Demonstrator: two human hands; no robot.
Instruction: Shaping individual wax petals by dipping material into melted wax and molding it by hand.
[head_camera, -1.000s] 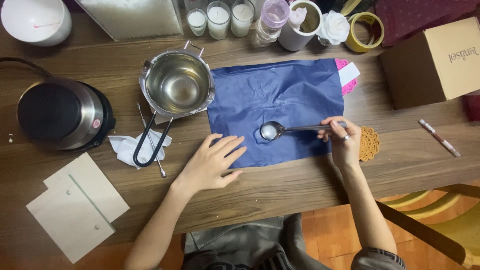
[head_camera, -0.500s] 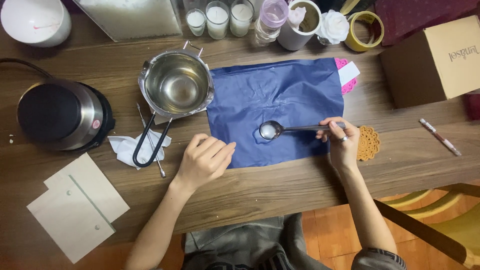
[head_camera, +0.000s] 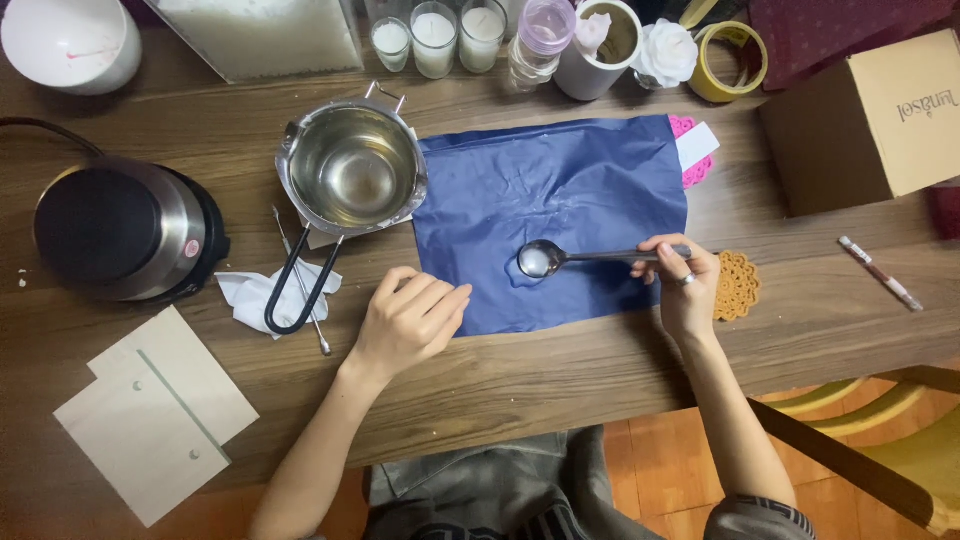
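My right hand (head_camera: 685, 290) grips the handle of a metal spoon (head_camera: 545, 259) whose bowl rests on a blue sheet (head_camera: 560, 190) spread on the wooden table (head_camera: 520, 380). A small wet patch lies under the spoon's bowl. My left hand (head_camera: 410, 320) rests on the table at the sheet's lower left corner, fingers loosely curled, holding nothing. A steel pouring pot (head_camera: 352, 170) with a black loop handle stands just left of the sheet.
A round electric hot plate (head_camera: 115, 230) sits at the left. Glass candle jars (head_camera: 435, 35), a bottle, a cup and a tape roll (head_camera: 730, 45) line the back. A cardboard box (head_camera: 870, 115), a pen (head_camera: 880, 272), a crocheted coaster (head_camera: 738, 285), a tissue (head_camera: 255, 295) and wooden boards (head_camera: 155, 410) surround.
My left hand has drawn its spread fingers in and curled them. The spoon and my right hand have stayed almost in place.
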